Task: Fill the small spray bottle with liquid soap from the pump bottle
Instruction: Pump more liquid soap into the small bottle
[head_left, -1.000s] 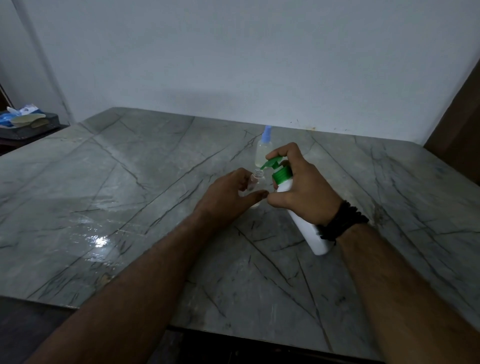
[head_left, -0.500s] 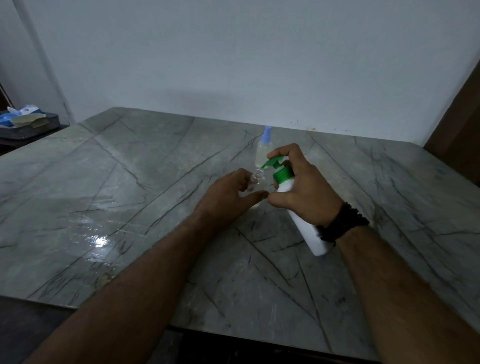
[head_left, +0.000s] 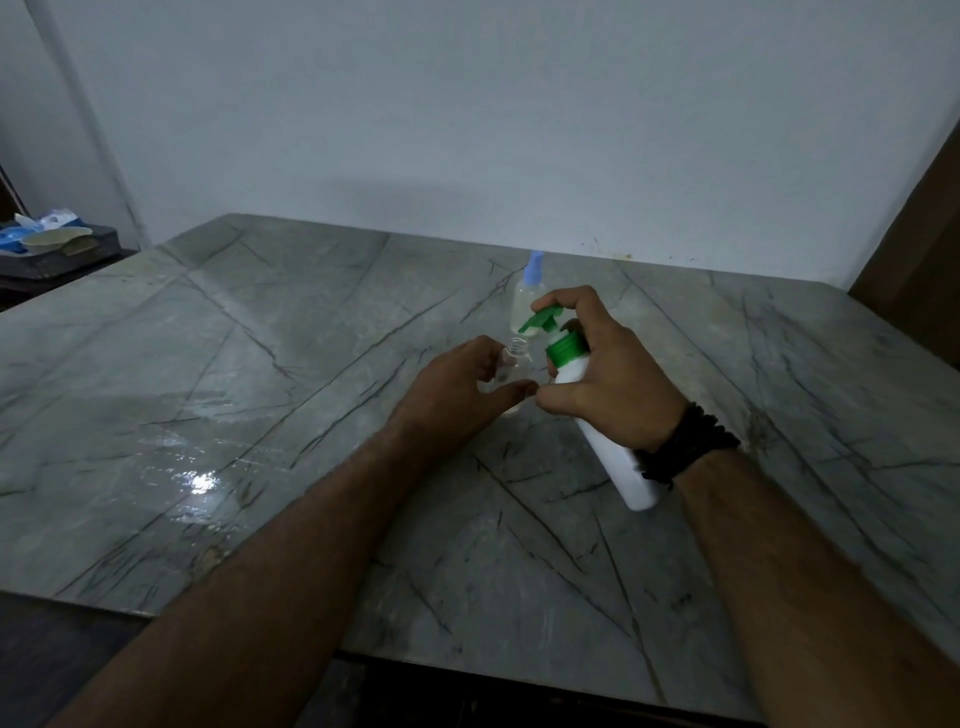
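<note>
The right hand (head_left: 613, 384) grips the tilted pump bottle (head_left: 597, 415) (stiff, probably slippery) near its green collar, the left hand (head_left: 457, 389) closes around the light, easily tipped spray bottle (head_left: 511, 364) standing open on the tabletop (head_left: 260, 415).

Tilted white pump bottle (head_left: 602, 436) (green nozzle) over uncapped clear spray bottle (head_left: 511, 364).

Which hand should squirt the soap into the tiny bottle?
The right hand. It holds the tilted pump bottle with a finger on the green pump head, spout above the small clear bottle. The left hand steadies that bottle.
</note>
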